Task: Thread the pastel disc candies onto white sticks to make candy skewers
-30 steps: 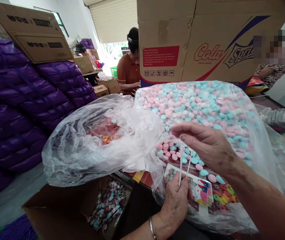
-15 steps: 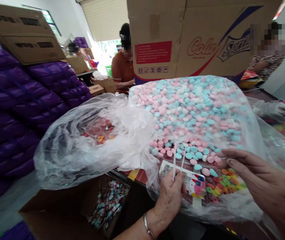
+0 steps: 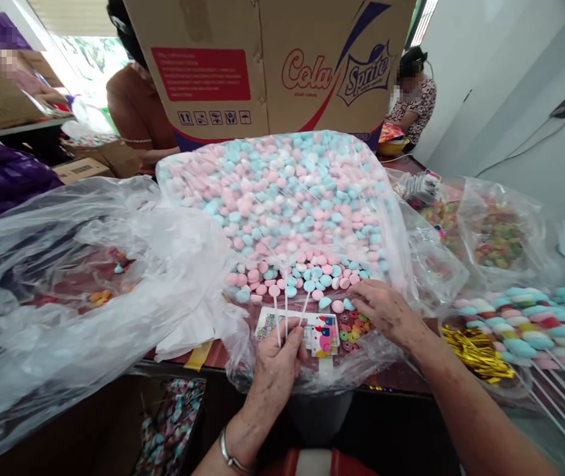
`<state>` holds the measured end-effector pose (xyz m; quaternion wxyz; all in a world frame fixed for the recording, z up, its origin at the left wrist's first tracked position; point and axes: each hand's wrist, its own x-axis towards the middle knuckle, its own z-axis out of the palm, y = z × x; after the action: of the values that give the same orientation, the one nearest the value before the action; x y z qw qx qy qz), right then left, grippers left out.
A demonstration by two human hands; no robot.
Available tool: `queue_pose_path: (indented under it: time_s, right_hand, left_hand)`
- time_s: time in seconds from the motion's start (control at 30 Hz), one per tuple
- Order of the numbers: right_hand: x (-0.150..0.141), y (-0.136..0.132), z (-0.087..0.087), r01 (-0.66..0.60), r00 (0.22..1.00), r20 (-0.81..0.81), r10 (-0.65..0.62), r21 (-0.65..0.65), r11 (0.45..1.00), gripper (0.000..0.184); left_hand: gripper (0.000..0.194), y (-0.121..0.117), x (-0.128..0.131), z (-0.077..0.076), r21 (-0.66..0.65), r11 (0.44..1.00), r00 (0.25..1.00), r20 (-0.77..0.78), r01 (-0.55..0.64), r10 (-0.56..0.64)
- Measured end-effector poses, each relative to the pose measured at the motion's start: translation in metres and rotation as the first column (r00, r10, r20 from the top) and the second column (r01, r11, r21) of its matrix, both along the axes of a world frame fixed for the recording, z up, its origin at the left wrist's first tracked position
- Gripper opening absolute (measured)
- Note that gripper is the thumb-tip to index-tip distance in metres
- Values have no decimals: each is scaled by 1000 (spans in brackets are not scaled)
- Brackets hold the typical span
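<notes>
My left hand, with a bracelet at the wrist, is closed around several thin white sticks that point up and fan slightly apart. Pink and blue candies lie behind their tips; whether any are fixed on the sticks I cannot tell. At the near edge of the pink, blue and white candies, my right hand has its fingers drawn together, and anything between them is hidden. A printed card lies just beyond my left hand. Small colored candy rings sit below my right fingers.
A large carton stands behind the clear candy bag. Crumpled plastic spreads left. Finished candy skewers and gold ties lie right. An open box with wrapped candies is below left. Other people sit beyond.
The view has swung right, bringing the skewers and gold ties into sight. A third stick now shows in my left hand. My right fingers have curled in closer to the candies.
</notes>
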<state>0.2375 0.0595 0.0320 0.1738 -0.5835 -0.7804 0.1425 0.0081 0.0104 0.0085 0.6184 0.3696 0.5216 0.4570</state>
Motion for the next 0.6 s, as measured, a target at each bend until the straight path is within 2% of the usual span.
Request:
queue_pose_path:
  time_s: [0.17, 0.37, 0.47, 0.6]
  right_hand:
    - [-2, 11, -9, -98, 990, 97, 101, -36, 995, 27]
    - [-3, 19, -17, -64, 995, 75, 63, 2, 998, 39]
    - [0, 25, -18, -80, 997, 0, 80, -2, 997, 35]
    - [5, 30, -20, -73, 974, -219, 63, -40, 997, 30]
  left_hand:
    - [36, 1, -2, -9, 41, 999, 999, -45, 14, -12]
    - [34, 0, -4, -10, 65, 998, 997, -80, 25, -20]
    - [34, 0, -3, -8, 69, 997, 998, -61, 33, -29]
    - [36, 0, -2, -8, 55, 998, 998, -53, 41, -38]
